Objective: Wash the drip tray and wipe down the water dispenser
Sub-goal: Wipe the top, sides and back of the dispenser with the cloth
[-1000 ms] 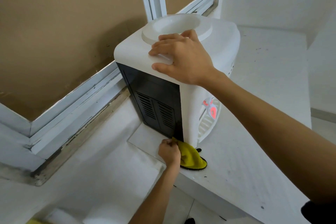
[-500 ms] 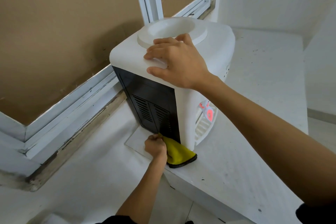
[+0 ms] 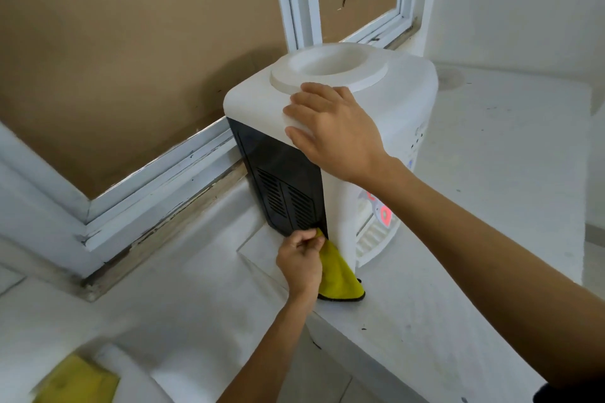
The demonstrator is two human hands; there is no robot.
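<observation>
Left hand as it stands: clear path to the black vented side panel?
Probably yes. The left hand, pinching the yellow cloth, is already at the bottom edge of the black vented panel; nothing covers the panel above it.

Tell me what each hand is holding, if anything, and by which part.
The left hand pinches the yellow cloth at its upper end, against the water dispenser's lower edge. The right hand holds nothing; it rests flat on the dispenser's top.

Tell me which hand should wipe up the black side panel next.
Left. The left hand already pinches the yellow cloth at the foot of the black panel. The right hand lies flat on the water dispenser top, probably steadying it.
</observation>
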